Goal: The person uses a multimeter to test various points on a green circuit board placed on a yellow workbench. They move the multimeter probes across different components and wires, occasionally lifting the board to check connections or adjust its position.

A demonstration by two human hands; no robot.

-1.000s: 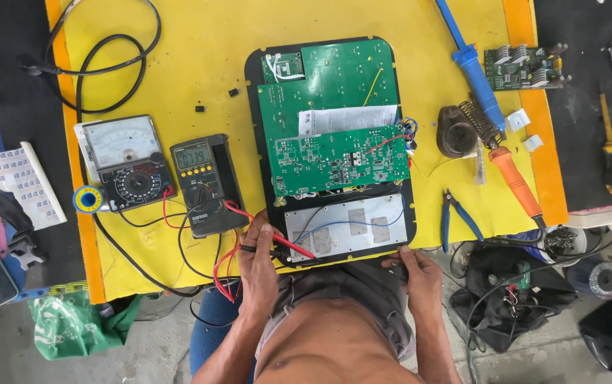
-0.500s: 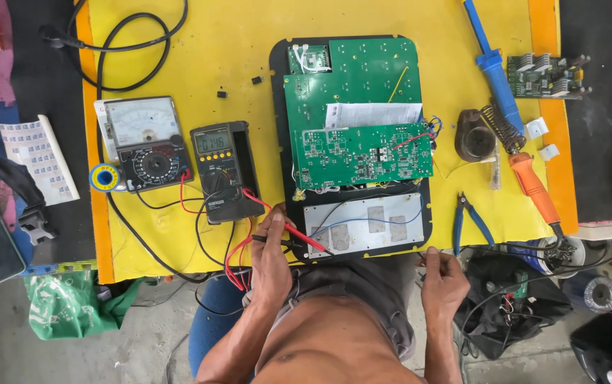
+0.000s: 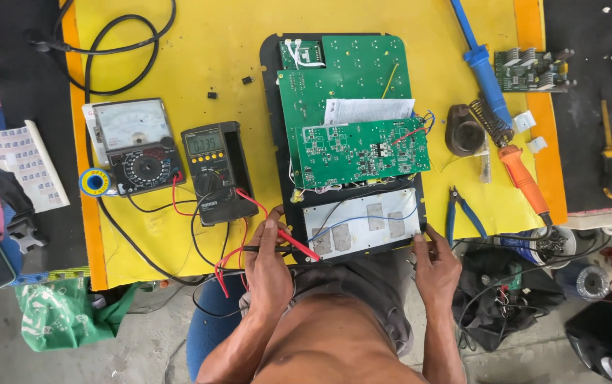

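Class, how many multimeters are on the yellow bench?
2: an analogue meter at the left, and a digital meter beside it, nearer the left hand. None looks hidden.

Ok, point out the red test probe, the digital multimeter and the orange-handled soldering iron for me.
red test probe (image 3: 299,245), head view, on its red shaft just past the left hand.
digital multimeter (image 3: 215,174), head view, on its dark body by the dial.
orange-handled soldering iron (image 3: 523,178), head view, on the orange grip.

Green circuit boards (image 3: 352,121) on yellow mat (image 3: 213,57); beside them, black digital multimeter (image 3: 215,172), red probe (image 3: 299,244), orange-handled soldering iron (image 3: 523,178).
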